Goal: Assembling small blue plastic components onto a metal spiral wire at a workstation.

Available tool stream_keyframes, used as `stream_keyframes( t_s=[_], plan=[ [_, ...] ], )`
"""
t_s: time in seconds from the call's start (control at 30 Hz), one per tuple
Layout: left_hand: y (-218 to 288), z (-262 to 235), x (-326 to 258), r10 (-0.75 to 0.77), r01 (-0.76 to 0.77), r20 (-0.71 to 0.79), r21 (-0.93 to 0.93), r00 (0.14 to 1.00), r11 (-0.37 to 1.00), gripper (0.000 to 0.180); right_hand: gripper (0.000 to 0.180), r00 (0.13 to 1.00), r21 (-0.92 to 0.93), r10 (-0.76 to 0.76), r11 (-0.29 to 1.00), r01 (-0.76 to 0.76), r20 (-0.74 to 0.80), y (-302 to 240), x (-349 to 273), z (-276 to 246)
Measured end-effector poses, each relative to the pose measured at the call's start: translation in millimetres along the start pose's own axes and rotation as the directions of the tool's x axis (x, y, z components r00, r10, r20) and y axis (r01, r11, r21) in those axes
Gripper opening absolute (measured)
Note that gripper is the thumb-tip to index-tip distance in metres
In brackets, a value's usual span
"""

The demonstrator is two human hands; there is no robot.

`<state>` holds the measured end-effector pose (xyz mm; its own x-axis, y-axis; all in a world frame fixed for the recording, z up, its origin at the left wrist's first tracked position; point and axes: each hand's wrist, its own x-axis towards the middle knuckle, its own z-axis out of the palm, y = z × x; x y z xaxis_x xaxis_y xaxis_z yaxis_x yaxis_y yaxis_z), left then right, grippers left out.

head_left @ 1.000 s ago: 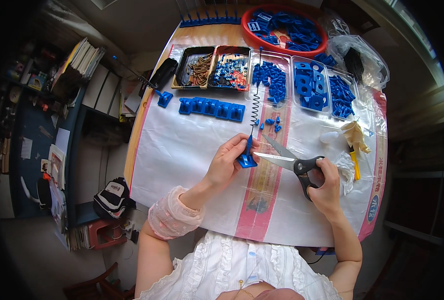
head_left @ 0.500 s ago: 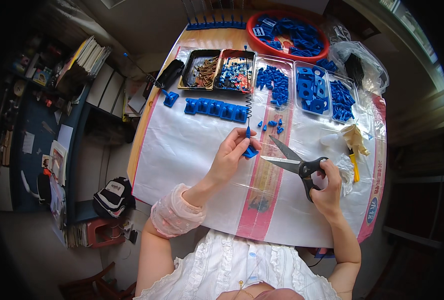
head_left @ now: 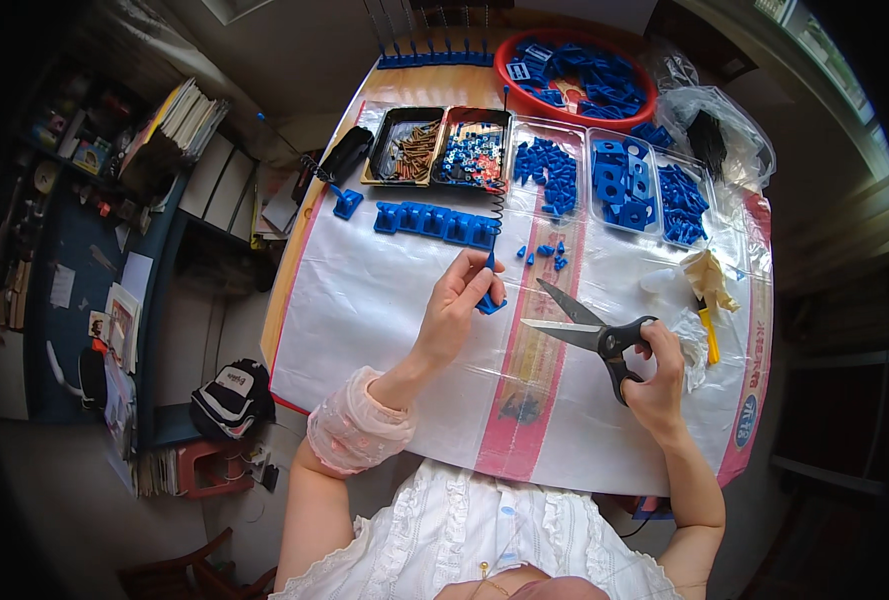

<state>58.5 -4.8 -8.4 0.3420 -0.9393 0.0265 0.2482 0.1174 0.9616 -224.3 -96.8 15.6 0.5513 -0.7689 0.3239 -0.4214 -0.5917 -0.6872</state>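
Observation:
Between thumb and fingers of my left hand (head_left: 451, 305) is a blue plastic piece (head_left: 491, 303) with a flat base. A thin dark wire with a coiled spring part (head_left: 496, 208) rises from it, tipped with a small blue bit. Closed around the handles of black-handled scissors (head_left: 604, 335) is my right hand (head_left: 658, 378). The scissor blades stand apart and point left, a short way from the blue piece. Several small blue cone-shaped parts (head_left: 544, 251) lie just beyond the blades. A row of blue bases (head_left: 434, 223) sits beyond my left hand.
Trays of screws (head_left: 419, 145), metal nuts (head_left: 471, 150) and blue parts (head_left: 624, 180) line the far side. Behind them stands a red basin (head_left: 647, 110) of blue pieces. At right lie a yellow-handled tool (head_left: 709, 335) and crumpled plastic (head_left: 691, 350). More wired bases (head_left: 434, 60) stand at the back.
My left hand has shifted slightly left with the blue piece, and its wire now leans a little to the right. The scissors have stayed nearly still, blades apart.

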Motion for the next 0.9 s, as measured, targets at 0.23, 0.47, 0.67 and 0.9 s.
stream_keyframes(
  t_s=[0.23, 0.47, 0.67, 0.9],
  plan=[
    [3.3, 0.0, -0.3, -0.018, 0.022, 0.027, -0.13, 0.999, 0.991, 0.023, 0.039, 1.0, -0.017, -0.002, 1.0, 0.002, 0.012, -1.7, 1.7, 0.0],
    [7.1, 2.7, -1.0, -0.052, 0.051, 0.0, -0.138, 0.999, 0.989, 0.023, 0.039, 1.0, 0.0, 0.009, 1.0, -0.009, 0.008, -1.3, 2.1, 0.9],
    [6.8, 3.8, -1.2, -0.033, 0.034, 0.017, -0.089, 0.999, 0.995, 0.021, 0.04, 1.0, -0.016, 0.007, 1.0, -0.007, 0.018, 1.8, 1.0, 1.5],
    [4.6, 1.4, -1.6, -0.03, 0.032, 0.041, -0.044, 0.999, 0.999, 0.02, 0.04, 1.0, -0.02, 0.015, 1.0, -0.015, 0.02, 3.1, 1.1, 2.8]
  ],
)
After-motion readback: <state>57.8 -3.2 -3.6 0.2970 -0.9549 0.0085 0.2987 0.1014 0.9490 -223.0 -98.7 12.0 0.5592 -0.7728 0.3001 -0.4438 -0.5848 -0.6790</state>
